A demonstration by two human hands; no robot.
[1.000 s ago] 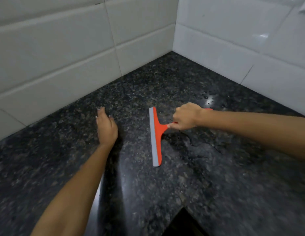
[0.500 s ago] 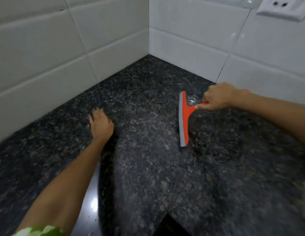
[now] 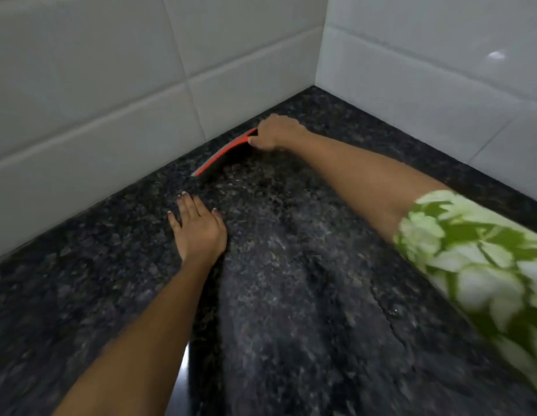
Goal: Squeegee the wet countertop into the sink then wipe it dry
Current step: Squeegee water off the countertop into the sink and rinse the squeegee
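Observation:
The dark speckled granite countertop (image 3: 291,310) fills the lower view and looks wet in patches. My right hand (image 3: 277,132) is shut on the handle of an orange squeegee (image 3: 223,153), whose blade lies along the foot of the left tiled wall near the corner. My left hand (image 3: 198,226) rests flat on the counter with its fingers spread, a little in front of the squeegee's near end. The handle is hidden inside my right fist. No sink is in view.
White tiled walls (image 3: 111,94) meet in a corner (image 3: 319,82) at the back of the counter. My right sleeve (image 3: 477,259) has a green and white leaf print. A film of water with a ragged edge (image 3: 381,301) lies at centre right.
My right hand has carried the squeegee from the right-hand wall leftward and back to the foot of the left wall, turning the blade along it. My left hand stays flat on the counter.

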